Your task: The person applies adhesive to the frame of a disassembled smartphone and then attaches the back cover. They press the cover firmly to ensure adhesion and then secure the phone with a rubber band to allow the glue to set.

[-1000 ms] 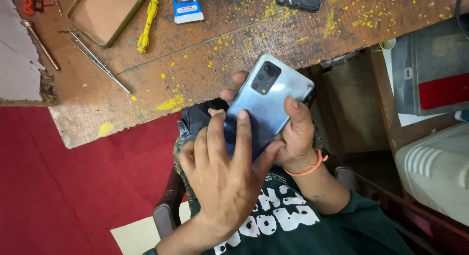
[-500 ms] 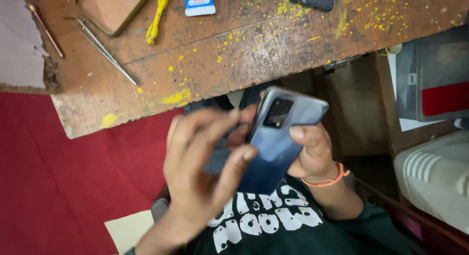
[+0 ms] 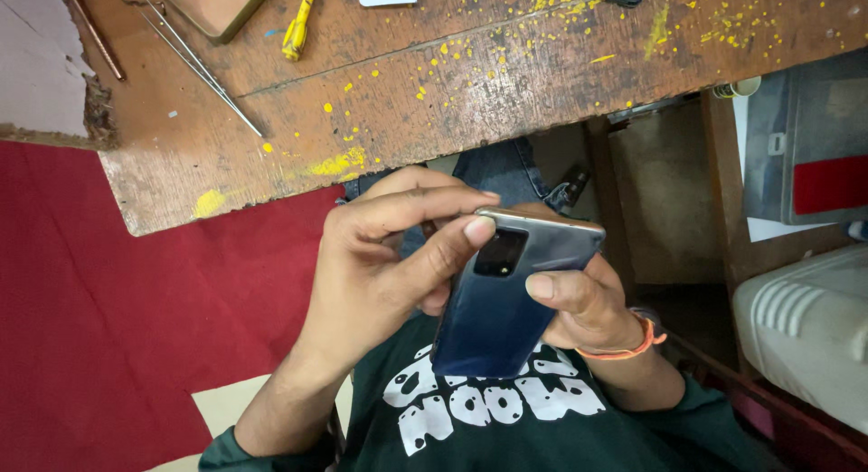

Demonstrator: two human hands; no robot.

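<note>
A blue smartphone [image 3: 493, 318] is held back side up over my lap, its dark camera block near the top edge. My right hand [image 3: 588, 300], with an orange band on the wrist, cradles the phone from underneath, thumb pressed on its back. My left hand [image 3: 371, 264] grips the phone's upper left corner, thumb beside the camera block and fingers curled over the top edge. The phone's screen side is hidden.
A worn wooden table [image 3: 470, 83] flecked with yellow spans the top, carrying tweezers [image 3: 203, 70], a yellow screwdriver [image 3: 298, 24] and a wooden tray [image 3: 212, 2]. A red floor [image 3: 108, 300] lies to the left. At right stand a white box [image 3: 805, 318] and a grey case [image 3: 814, 155].
My left hand lifted its flat palm off the phone's back and now pinches the upper left corner. The phone has come lower and closer to my chest.
</note>
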